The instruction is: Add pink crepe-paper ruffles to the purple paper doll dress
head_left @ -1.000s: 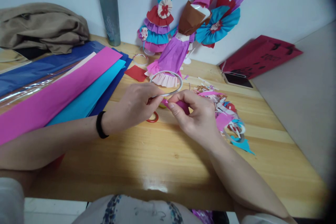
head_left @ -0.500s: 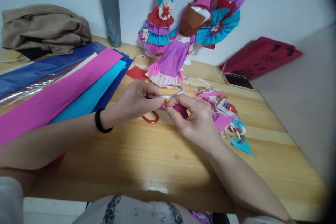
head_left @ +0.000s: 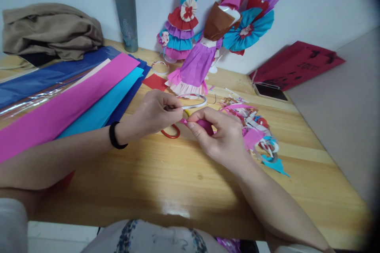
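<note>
My left hand (head_left: 158,111) is closed, its thumb and fingertips pinched at the near side of a thin white ring, like a narrow roll of tape (head_left: 194,106). My right hand (head_left: 221,134) pinches a small piece of magenta paper (head_left: 205,125), whose gathered end pokes out toward the left fingertips. The fingertips of the two hands are slightly apart. Under them on the table lie scissors with a red handle loop (head_left: 171,136); a yellow bit shows between the hands, and the rest is hidden.
Two paper-dressed figures (head_left: 194,61) stand behind my hands. Colored paper sheets (head_left: 97,87), a brown cloth (head_left: 53,31) and a bottle (head_left: 126,16) are at the left. Paper scraps (head_left: 252,126), a phone (head_left: 270,91) and a red bag (head_left: 305,65) lie right. Another tape roll (head_left: 160,67) sits behind.
My left fingertips have drawn back slightly to the left, away from the magenta paper, and the ring has shifted a little. My right hand keeps its pinch on the paper.
</note>
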Motion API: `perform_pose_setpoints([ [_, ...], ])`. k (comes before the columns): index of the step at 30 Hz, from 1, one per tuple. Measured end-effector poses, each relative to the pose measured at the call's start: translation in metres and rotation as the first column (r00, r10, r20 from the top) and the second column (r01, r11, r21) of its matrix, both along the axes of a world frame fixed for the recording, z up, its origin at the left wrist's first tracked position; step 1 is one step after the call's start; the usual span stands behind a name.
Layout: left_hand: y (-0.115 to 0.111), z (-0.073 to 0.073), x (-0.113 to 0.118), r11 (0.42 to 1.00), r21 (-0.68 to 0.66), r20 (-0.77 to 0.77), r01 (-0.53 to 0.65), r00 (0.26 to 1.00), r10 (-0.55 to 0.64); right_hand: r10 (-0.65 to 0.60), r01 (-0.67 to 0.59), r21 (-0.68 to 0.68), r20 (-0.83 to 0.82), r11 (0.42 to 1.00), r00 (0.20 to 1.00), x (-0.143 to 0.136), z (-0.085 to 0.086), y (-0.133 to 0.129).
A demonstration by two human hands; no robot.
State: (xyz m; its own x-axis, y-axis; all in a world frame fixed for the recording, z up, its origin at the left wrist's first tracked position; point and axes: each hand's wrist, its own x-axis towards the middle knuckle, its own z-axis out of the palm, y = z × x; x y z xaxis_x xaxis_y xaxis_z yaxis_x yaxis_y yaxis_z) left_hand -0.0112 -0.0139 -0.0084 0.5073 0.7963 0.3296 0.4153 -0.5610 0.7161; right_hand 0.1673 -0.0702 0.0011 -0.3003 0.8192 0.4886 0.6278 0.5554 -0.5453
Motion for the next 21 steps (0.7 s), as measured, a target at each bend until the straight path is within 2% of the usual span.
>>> perform_pose_setpoints([
  [3,-0.003,0.001,0.001,0.997,-0.074,0.042,-0.012,0.999,0.015,-0.045,0.046,0.019,-0.01,0.999,0.999,0.0,0.001,0.0],
  [8,-0.008,0.004,0.001,0.998,0.047,-0.039,-0.032,0.999,0.034,-0.088,0.088,0.022,0.006,0.996,0.996,0.001,-0.002,0.003],
  [12,-0.008,0.002,0.001,0.992,0.123,-0.077,-0.002,0.997,0.012,-0.108,0.105,0.077,0.024,0.991,0.994,0.001,-0.005,0.004],
  [21,-0.009,0.001,0.001,0.984,0.176,-0.11,-0.015,0.993,0.035,-0.142,0.132,0.167,0.047,0.977,0.989,-0.002,-0.011,0.002],
])
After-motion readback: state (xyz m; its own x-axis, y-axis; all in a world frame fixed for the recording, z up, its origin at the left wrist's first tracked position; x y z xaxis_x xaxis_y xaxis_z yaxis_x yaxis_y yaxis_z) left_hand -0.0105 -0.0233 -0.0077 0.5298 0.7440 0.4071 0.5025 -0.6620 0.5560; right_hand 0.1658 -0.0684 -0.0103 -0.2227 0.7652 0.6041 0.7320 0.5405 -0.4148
